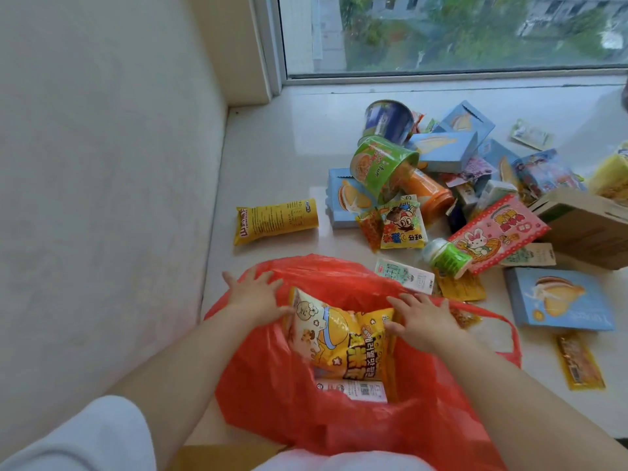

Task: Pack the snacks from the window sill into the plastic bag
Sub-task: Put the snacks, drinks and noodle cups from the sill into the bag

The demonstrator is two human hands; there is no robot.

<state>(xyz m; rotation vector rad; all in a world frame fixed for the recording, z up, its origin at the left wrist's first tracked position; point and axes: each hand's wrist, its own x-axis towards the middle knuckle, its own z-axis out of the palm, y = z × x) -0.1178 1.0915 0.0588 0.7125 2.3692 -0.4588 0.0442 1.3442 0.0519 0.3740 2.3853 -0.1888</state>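
A red plastic bag (278, 396) stands open on the window sill in front of me. A yellow popcorn packet (339, 341) lies in its mouth, on top of a white packet (353, 390). My left hand (255, 295) rests on the bag's left rim, with its fingers against the packet's left end. My right hand (419, 319) grips the packet's right end at the bag's right rim. Beyond the bag, several snacks lie in a pile (441, 185) on the sill: cans, blue boxes, small packets.
A yellow packet (275, 220) lies alone to the left of the pile, near the white wall (102, 164). A cardboard box (584, 226) sits at the right. A blue box (557, 297) and a yellow stick packet (579, 362) lie right of the bag. The window glass (441, 35) closes the far side.
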